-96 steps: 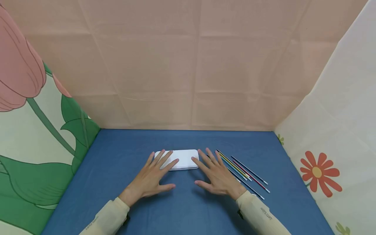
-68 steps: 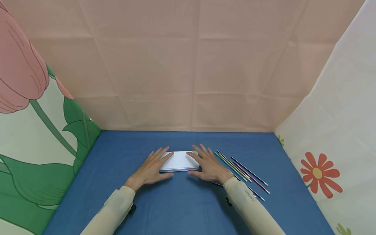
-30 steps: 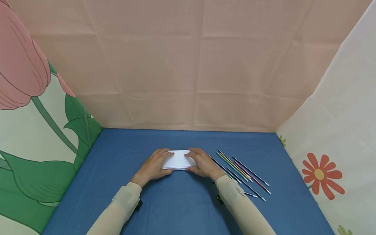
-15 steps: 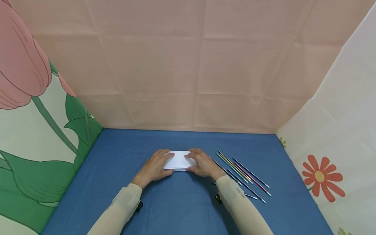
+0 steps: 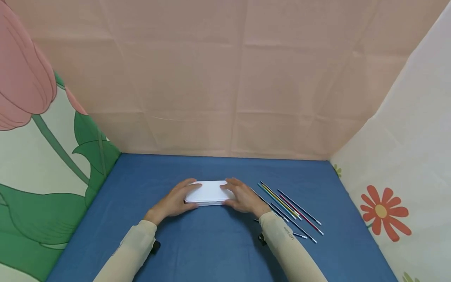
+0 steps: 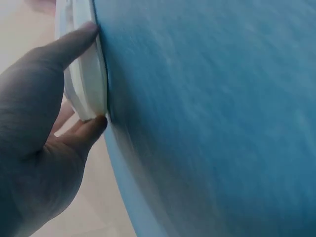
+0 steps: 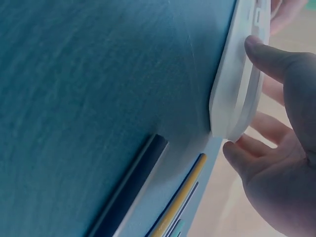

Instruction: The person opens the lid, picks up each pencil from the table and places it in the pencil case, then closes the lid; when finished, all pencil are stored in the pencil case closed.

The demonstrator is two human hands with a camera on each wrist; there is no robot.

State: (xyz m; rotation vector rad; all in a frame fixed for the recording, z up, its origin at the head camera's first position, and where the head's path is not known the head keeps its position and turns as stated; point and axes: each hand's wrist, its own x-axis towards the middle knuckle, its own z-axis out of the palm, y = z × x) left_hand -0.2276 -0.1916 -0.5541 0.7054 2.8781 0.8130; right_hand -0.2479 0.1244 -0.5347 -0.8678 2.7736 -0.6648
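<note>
— While both hands sit at the white case (image 5: pixel 208 192), where's it lying?
— Flat on the blue tabletop (image 5: pixel 218 250), centre. Left hand (image 5: pixel 173 203) grips the left end, thumb on the near edge; right hand (image 5: pixel 244 198) grips the right end, fingers curled over the top.
— Anything else?
— Coloured pencils (image 5: pixel 289 205), just right of the right hand.

White flat case (image 5: pixel 209 192): rounded-corner rectangle, closed, lying flat on blue cloth, long side across view, mid-table; seam between lid and base visible along edge in wrist views (image 7: pixel 240 89). Left end and right end each covered by a hand; middle of lid exposed
</note>
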